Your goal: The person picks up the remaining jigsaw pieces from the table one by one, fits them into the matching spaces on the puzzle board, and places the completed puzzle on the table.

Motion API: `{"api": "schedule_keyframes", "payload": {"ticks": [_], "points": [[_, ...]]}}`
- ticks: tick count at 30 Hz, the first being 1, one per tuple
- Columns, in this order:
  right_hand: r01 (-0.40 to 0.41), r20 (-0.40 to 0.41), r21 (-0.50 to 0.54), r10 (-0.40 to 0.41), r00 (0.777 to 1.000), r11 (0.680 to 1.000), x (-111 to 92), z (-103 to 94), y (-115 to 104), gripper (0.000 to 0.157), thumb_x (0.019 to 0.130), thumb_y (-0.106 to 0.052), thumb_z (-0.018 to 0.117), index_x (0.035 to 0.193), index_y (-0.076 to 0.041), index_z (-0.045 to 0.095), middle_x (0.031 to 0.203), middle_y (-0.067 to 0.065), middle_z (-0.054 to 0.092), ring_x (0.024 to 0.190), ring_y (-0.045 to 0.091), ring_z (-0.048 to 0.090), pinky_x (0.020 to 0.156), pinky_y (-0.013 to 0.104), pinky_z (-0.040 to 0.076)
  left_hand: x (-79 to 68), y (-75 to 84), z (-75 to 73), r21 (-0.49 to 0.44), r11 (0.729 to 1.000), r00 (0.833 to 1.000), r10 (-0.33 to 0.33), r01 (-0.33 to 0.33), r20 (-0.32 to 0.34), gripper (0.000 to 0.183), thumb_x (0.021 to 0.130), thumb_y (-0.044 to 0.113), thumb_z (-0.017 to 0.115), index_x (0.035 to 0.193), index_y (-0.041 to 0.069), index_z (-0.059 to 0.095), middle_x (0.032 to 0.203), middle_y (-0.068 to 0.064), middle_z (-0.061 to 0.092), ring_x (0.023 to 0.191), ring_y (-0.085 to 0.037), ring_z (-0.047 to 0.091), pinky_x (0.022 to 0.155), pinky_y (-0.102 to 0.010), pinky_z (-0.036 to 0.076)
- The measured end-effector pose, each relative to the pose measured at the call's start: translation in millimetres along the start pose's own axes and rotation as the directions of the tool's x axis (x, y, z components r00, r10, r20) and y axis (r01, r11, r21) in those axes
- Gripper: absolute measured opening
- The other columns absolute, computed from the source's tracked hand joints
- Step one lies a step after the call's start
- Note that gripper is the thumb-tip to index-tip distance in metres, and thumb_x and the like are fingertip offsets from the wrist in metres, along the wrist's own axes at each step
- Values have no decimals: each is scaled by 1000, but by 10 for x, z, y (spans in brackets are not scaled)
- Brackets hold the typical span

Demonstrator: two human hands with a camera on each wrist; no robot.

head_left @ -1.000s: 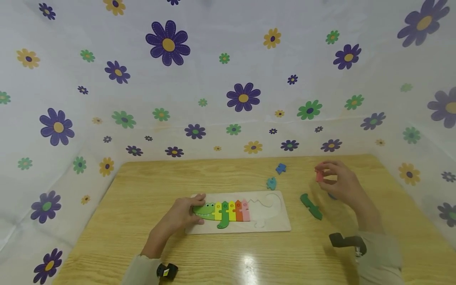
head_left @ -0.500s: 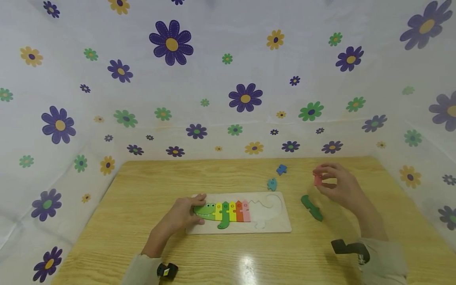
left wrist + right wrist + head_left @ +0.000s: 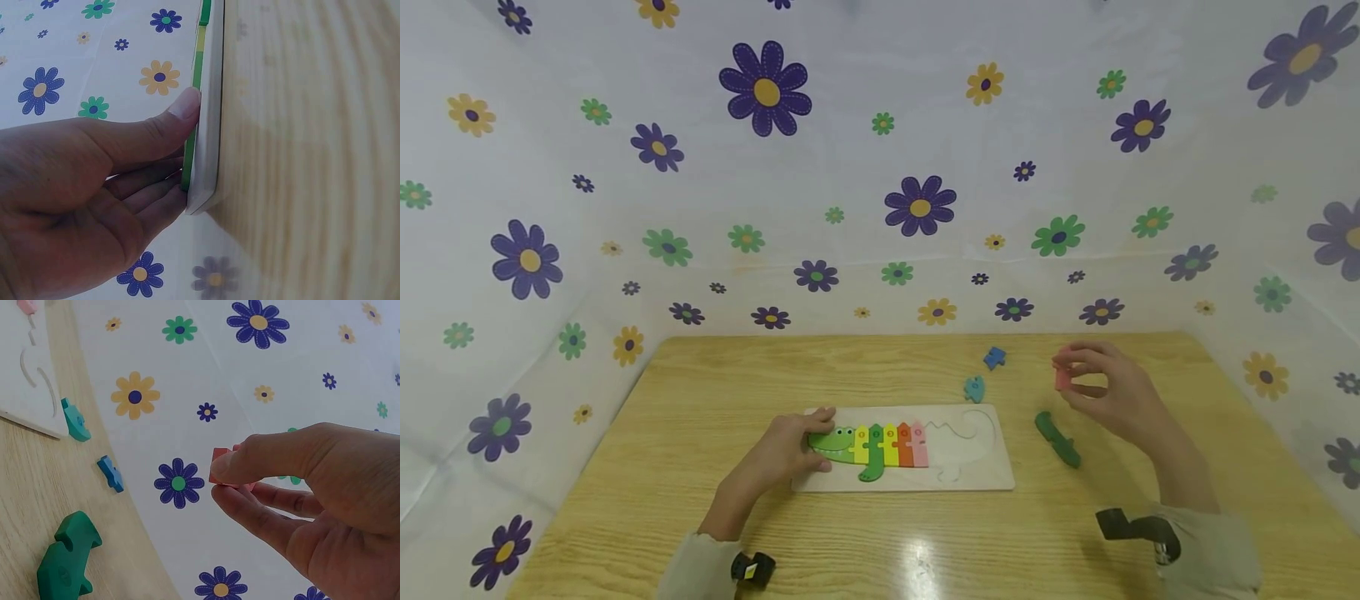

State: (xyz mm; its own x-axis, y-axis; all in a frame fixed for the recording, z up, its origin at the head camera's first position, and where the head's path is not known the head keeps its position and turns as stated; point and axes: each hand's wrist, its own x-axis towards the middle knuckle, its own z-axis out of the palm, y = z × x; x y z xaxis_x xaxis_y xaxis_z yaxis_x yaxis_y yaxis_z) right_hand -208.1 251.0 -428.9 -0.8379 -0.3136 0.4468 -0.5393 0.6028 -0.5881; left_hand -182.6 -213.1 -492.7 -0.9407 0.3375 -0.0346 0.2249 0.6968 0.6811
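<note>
Two bare hands were at work over the wooden table [image 3: 715, 375], and I could see each of them clearly. At the person's right, the right hand [image 3: 1108, 383] pinched a small red piece [image 3: 1062, 377] between thumb and fingertips, away from the puzzle board [image 3: 977, 479]. Over on the other side, the left hand [image 3: 790, 446] gripped nothing; its thumb and extended fingers rested at the board's left end, touching the light green crocodile head [image 3: 833, 446].

That board lay flat in the middle of the table. Beside the head, a row of pieces sat in it: yellow piece [image 3: 861, 450], green piece with a leg [image 3: 872, 462], second yellow piece [image 3: 890, 450], orange-red piece [image 3: 906, 450] and pink piece [image 3: 919, 450]. Farther right, only the engraved outline of the tail showed on pale wood.

Just past the board's far edge lay a teal piece [image 3: 974, 389], with a blue piece [image 3: 995, 358] a little beyond. One dark green piece [image 3: 1057, 440] lay between the board and the right forearm. White cloth with printed flowers [image 3: 820, 167] hung behind everything.
</note>
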Motion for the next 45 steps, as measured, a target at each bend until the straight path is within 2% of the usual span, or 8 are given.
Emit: {"api": "schedule_keyframes", "payload": {"ticks": [13,21,25,34,45], "points": [[2,-9,0,-2,1000,1000,2,-22,-123,43,76,18,79,116,4,70,126,20,59,95,35,66,75,8,54,26,20,-18,26,1000,1000,14,-14,11,61,77,4,87,134,-5,64,153,-11,51,145,-30,43,118,-47,36],[14,-24,0,-14,1000,1000,-15,-43,-152,43,76,17,81,116,3,71,123,17,60,95,20,63,76,9,55,57,8,-18,40,999,1000,26,-26,12,61,77,4,87,133,-4,65,153,-11,50,145,-30,43,117,-47,36],[7,-23,-6,-7,1000,1000,-12,-53,-179,43,77,16,81,116,2,71,124,16,60,95,24,64,75,13,58,48,7,-17,27,999,1000,18,-18,12,61,77,4,87,134,-4,65,153,-11,51,145,-30,42,117,-47,36],[22,-9,-6,-22,1000,1000,8,-71,-256,45,76,17,81,117,2,71,125,16,59,95,29,65,75,35,64,21,17,15,6,1000,1000,-7,7,7,60,78,2,86,134,-3,65,154,-10,50,146,-30,41,118,-47,36],[58,13,24,-58,998,998,37,-58,-300,44,74,19,81,114,4,70,122,18,60,94,33,66,72,36,64,5,8,14,-1,1000,1000,1,-1,2,60,77,2,87,133,-4,65,152,-11,51,145,-30,42,117,-47,37]]}}
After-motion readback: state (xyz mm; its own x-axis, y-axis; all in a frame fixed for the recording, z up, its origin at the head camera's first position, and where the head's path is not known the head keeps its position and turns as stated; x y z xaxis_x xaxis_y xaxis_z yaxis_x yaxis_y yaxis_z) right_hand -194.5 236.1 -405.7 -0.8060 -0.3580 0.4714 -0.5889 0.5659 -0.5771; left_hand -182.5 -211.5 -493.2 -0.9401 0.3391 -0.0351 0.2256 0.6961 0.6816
